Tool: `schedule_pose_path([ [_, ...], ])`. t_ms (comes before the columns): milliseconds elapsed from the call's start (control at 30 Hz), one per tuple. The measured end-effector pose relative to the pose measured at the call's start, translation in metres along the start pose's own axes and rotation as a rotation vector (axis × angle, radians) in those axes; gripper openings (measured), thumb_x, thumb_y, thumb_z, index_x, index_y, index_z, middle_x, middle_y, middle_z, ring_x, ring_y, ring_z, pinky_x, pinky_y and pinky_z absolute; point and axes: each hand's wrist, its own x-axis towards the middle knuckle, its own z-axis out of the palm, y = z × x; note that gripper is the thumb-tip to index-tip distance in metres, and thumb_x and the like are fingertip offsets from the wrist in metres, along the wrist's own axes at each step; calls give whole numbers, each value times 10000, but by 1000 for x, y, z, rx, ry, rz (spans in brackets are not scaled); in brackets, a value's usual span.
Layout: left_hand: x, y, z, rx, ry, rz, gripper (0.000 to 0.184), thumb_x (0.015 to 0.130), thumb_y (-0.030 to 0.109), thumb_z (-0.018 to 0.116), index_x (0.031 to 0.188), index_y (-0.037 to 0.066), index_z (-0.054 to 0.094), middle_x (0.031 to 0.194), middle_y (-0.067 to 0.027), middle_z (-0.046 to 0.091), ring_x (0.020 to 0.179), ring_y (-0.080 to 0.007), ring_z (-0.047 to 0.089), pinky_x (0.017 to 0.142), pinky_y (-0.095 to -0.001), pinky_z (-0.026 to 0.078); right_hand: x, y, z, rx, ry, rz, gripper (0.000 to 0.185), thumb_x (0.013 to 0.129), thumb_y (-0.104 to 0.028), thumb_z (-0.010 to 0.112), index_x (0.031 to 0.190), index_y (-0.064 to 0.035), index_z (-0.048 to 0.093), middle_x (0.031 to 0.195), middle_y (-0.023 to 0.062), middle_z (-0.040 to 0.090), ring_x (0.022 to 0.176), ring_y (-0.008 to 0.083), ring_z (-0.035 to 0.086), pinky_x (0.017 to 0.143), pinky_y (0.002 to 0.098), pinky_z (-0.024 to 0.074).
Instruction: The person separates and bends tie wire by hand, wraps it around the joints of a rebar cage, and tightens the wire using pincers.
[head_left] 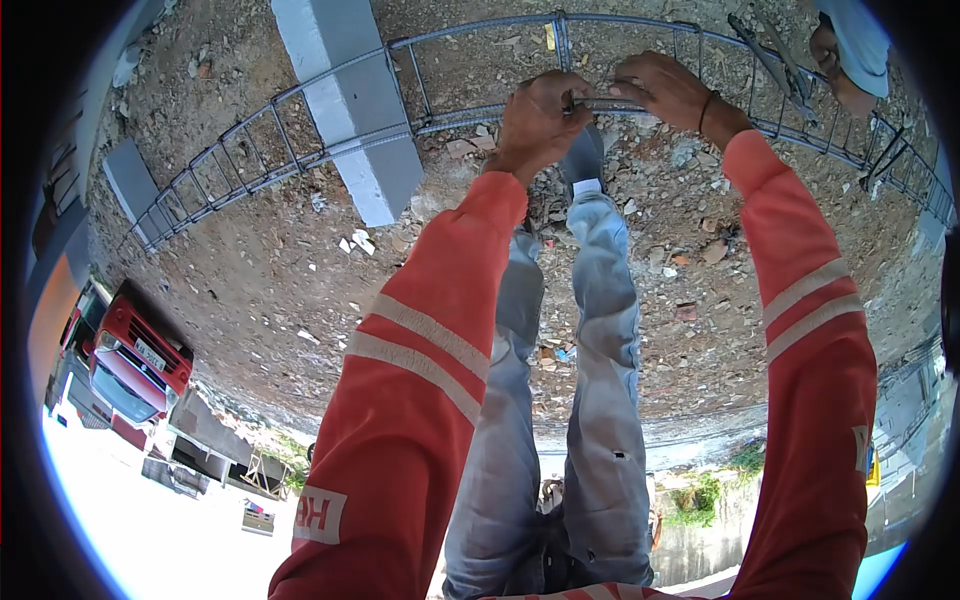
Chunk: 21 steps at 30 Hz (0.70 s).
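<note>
A long rebar cage (440,122) of steel bars and cross ties curves across the upper view. My left hand (540,120) is at its near bar, with thumb and fingers curled together. Whatever lies in that pinch is too small to make out. Just to the right, my right hand (665,90) has its fingertips bent down at the same bar, close to the left fingers. What it pinches is hidden too. Both wrists come out of red sleeves with pale stripes. Below my hands, a dark shoe (583,155) stands on the ground.
A grey concrete-like block (350,110) lies under the cage, with another block (130,180) further left. At upper right, a long two-armed metal tool (780,70) rests by the cage, near another person's light blue clothing (860,45). Rubble covers the ground. A red vehicle (135,355) stands behind.
</note>
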Motion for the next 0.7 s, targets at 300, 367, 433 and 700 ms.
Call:
schedule_pose_path([
  [300, -1, 2, 0, 16, 42, 153, 394, 801, 59, 611, 1179, 163, 643, 844, -132, 664, 770, -284, 676, 707, -416, 536, 23, 15, 2, 418, -229, 234, 477, 949, -451, 551, 746, -20, 576, 589, 126, 560, 610, 327, 578, 675, 467, 442],
  [367, -3, 5, -3, 9, 41, 137, 387, 804, 50, 599, 1173, 162, 643, 854, -136, 667, 780, -290, 680, 708, -423, 537, 32, 7, 2, 301, -293, 296, 442, 929, -441, 589, 762, -33, 590, 656, 131, 609, 694, 316, 629, 700, 460, 465],
  [433, -5, 14, -8, 9, -35, -41, 387, 808, 40, 588, 1173, 159, 637, 888, -154, 670, 788, -297, 681, 712, -421, 542, 26, 7, 6, 247, -187, 266, 399, 924, -422, 607, 797, -43, 619, 706, 136, 634, 744, 321, 644, 722, 460, 476],
  [700, -3, 4, 3, 111, 50, 101, 267, 823, 67, 603, 1068, 135, 686, 852, -167, 666, 735, -314, 656, 686, -412, 530, 22, 11, -4, 147, -257, 116, 165, 869, -203, 642, 873, -54, 713, 848, 155, 689, 832, 325, 663, 744, 440, 496],
])
